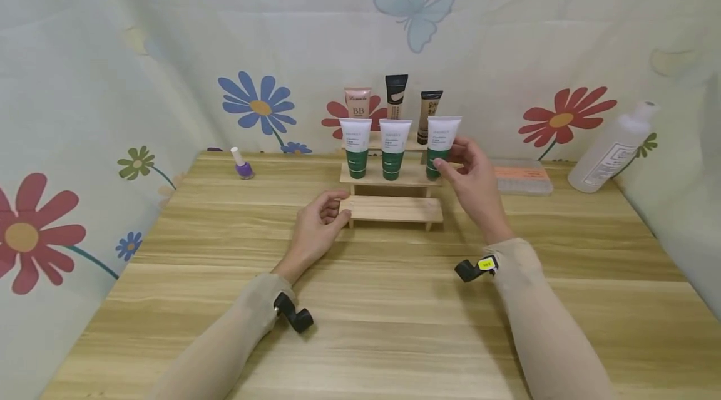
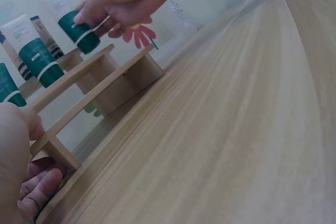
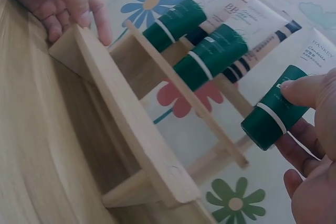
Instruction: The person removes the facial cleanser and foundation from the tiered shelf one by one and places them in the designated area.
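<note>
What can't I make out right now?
Head: lower end of the pink BB tube, behind the left green-and-white tube.
Left wrist: that tube's white top, past the left edge.
Right wrist: part of the right hand, past the right edge.
Head: bottle label, too small to read.

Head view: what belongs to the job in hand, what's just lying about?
Job, likely:
green-and-white tube, pinched by right hand
wooden stand, gripped by left hand
left matching tube
middle matching tube
pink tube
black tube
black-and-gold tube

Apparently lying about:
purple polish bottle
white bottle
flat box
</note>
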